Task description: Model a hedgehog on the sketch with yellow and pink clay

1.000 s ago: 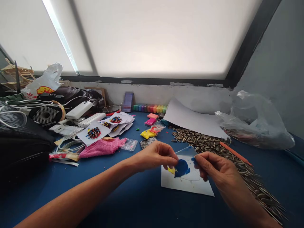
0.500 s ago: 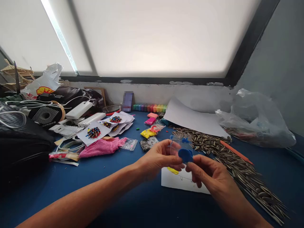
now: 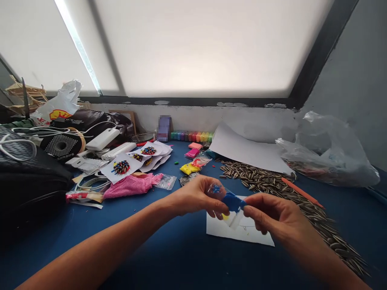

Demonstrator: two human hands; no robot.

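A small clear plastic bag (image 3: 234, 220) with blue modelling clay (image 3: 231, 201) is held over the table between my hands. My left hand (image 3: 200, 198) is closed on the bag's left side. My right hand (image 3: 278, 215) pinches the clay's right end between thumb and fingers; whether bare clay or the film over it is gripped, I cannot tell. Beneath them lies a white sheet (image 3: 256, 237) with pencil marks and a bit of yellow clay, partly hidden by the hands.
Striped sunflower seeds (image 3: 256, 177) spread along the right, with an orange stick (image 3: 302, 192) among them. A yellow clay packet (image 3: 190, 168) and a pink cloth (image 3: 130, 185) lie to the left. Decorated paper pieces (image 3: 121, 167), cables and a black bag (image 3: 33, 181) crowd the far left.
The bag has tilted, its strip edge now pointing down. The blue clay is stretched toward my right hand, which has moved slightly right.
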